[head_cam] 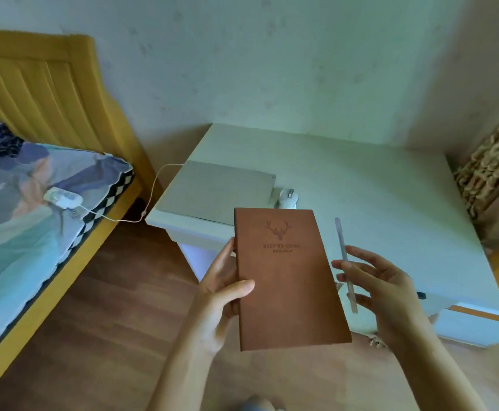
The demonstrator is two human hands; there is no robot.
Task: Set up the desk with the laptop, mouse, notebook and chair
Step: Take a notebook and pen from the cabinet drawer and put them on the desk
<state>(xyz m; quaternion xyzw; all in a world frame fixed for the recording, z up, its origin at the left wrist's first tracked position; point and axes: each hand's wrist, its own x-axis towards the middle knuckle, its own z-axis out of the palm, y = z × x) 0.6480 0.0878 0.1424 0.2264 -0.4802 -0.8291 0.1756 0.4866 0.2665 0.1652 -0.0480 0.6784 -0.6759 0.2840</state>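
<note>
Above the worktop edge, I'm seeing the left hand gripping the closed brown notebook; right hand pinching a pen. Laptop and mouse sitting on the worktop.

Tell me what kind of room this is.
Most likely a bedroom with a study corner: a bed with a padded yellow headboard stands beside a white desk that carries a closed laptop and mouse.
</note>
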